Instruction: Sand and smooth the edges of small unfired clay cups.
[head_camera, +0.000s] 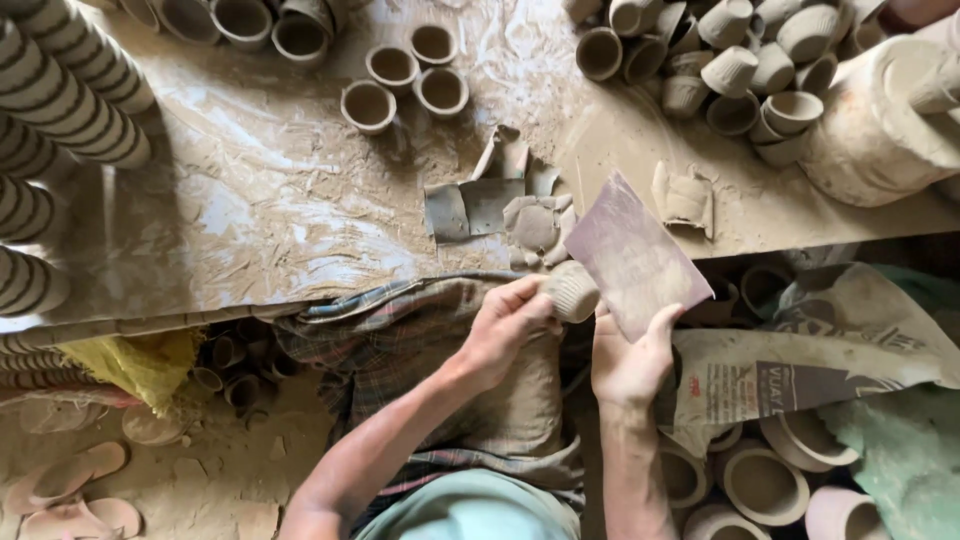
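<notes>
My left hand (508, 325) grips a small ribbed clay cup (574, 290) above my lap, just below the edge of the muddy work board (260, 200). My right hand (630, 360) holds a flat purplish-brown rectangular sheet (632, 252) by its lower edge, tilted up beside the cup. The cup touches or nearly touches the sheet's lower left side. Scraps of clay and grey sheet pieces (500, 205) lie on the board just beyond both hands.
Three small clay cups (405, 80) stand at the board's far middle, and a heap of cups (730, 65) lies far right. Stacked cup columns (60, 90) line the left. A printed sack (800, 360) and larger pots (765, 485) lie at right. Sandals (70, 490) rest lower left.
</notes>
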